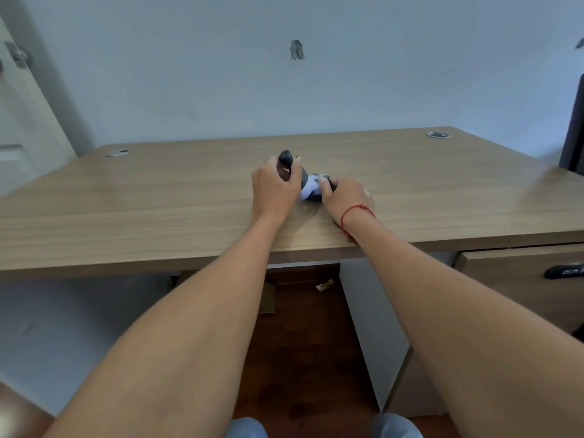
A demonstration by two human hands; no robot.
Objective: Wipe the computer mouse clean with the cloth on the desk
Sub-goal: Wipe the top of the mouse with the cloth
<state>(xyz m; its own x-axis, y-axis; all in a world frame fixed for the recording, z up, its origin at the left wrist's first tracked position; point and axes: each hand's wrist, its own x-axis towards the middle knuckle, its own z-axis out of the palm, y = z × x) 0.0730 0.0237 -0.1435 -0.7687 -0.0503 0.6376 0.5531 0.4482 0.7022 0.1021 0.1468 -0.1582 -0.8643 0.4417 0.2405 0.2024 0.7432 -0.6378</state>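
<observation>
Dark mouse [285, 159] in left hand [274, 191], cloth [309, 188] under right hand [346, 200].

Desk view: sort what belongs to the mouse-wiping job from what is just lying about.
In the job:
mouse, gripped by left hand
cloth, under right hand
desk

Lying about:
two cable grommets
drawer handle
scrap on floor
</observation>
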